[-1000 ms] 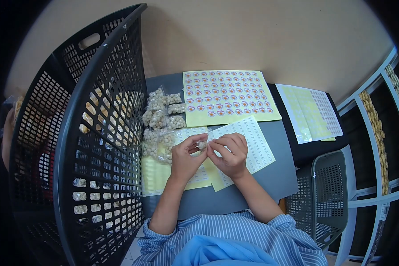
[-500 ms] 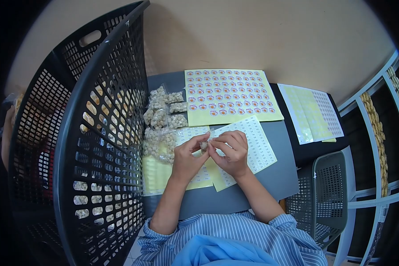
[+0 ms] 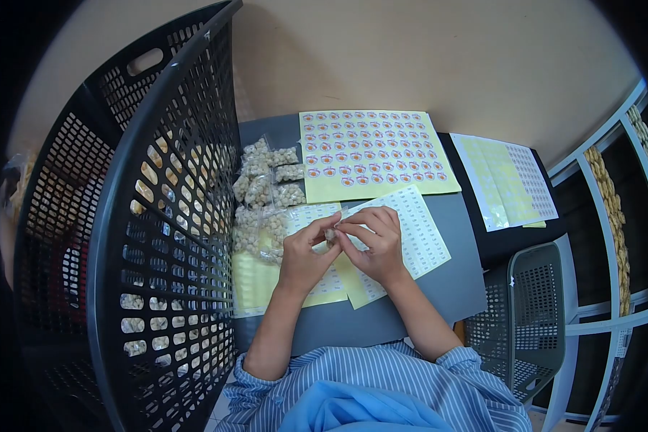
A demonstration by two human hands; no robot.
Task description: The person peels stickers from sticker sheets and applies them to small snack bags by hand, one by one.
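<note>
One small packet point(image 3: 330, 235) was pinched between the left hand point(image 3: 304, 253) and right hand point(image 3: 376, 245). A printed sheet point(image 3: 421, 237) lay at three o'clock from it, filled bags point(image 3: 259, 189) at ten, and a sticker sheet point(image 3: 378, 153) farther, at one.

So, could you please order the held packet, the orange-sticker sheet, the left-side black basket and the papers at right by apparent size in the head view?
1. Black basket, though nearness to the camera may enlarge it
2. Orange-sticker sheet
3. Papers at right
4. Held packet, partly hidden
</note>
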